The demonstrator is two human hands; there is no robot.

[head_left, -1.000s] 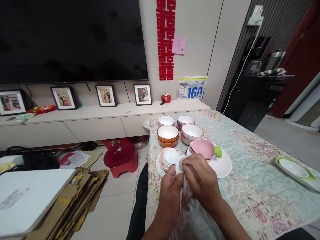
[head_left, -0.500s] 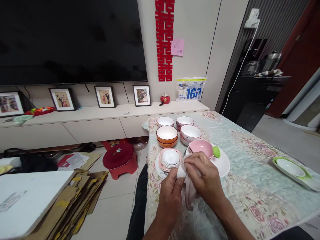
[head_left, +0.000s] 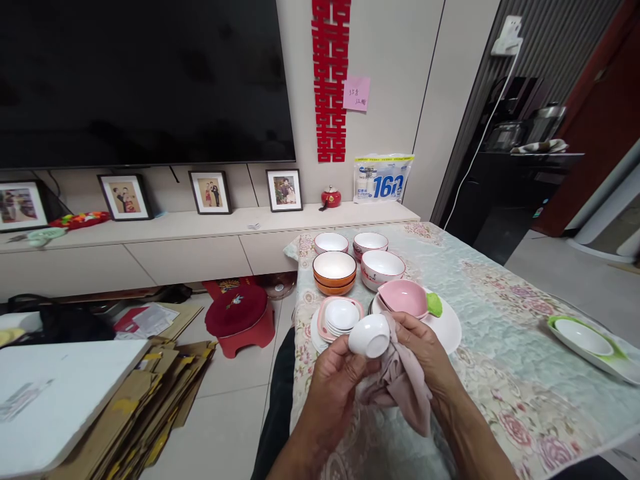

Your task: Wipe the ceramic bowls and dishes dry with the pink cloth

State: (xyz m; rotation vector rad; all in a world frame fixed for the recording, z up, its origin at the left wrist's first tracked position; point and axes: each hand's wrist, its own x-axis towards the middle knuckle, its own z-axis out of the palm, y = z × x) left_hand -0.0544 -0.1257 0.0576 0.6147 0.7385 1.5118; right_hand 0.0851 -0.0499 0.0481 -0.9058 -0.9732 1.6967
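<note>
The left hand's (head_left: 336,377) grip is closed on a small white bowl (head_left: 369,336), tilted at the fingertips above the desk (head_left: 500,380). The right hand (head_left: 427,350) has its grip bunched around a pinkish cloth (head_left: 407,390), pressed to the bowl's right side. Just beyond the left grip, a pink-edged dish (head_left: 323,325) holds a stack of small white bowls (head_left: 342,312). Behind it, one orange bowl (head_left: 335,270) sits inside another; a pink bowl (head_left: 404,299) rests over a white plate (head_left: 451,335).

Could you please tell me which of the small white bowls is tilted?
The small white bowl held in the left hand, against the pinkish cloth in the right hand; the stacked ones on the table sit upright.
</note>
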